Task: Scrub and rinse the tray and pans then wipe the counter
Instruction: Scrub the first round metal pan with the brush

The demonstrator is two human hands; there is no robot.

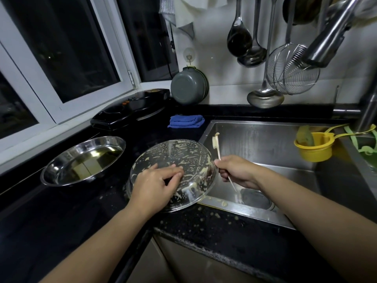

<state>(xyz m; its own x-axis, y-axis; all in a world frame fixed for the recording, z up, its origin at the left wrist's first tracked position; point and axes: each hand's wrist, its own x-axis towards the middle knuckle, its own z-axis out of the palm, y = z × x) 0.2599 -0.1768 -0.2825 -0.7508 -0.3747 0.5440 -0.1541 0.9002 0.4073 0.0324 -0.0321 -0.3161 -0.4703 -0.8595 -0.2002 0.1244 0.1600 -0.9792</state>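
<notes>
The task is judged to be at an early stage — nothing in view looks washed yet. At the centre of the frame a steel pan (173,172) is held tilted at the corner of the sink (265,144), its surface still smeared and speckled with pale batter-like residue. It is steadied by the left hand (157,180), whose fingers are spread and lie fairly flat against the metal rather than curling round it. A thin wooden stick (217,148), loaded with the same pale paste at its upper end, is pinched in the closed fingers of the right hand (236,170), just right of the pan's rim; scraping, not scrubbing, appears to be the step in hand. No running water can be seen. A second steel pan (83,160), at centre left on the black counter (224,231), is untouched and seems to hold some liquid. Pale spatter is scattered on the counter along the lower centre and on the sink's near edge, so wiping remains — a folded blue cloth (186,121) lies at upper centre. A tray cannot be clearly told apart.
</notes>
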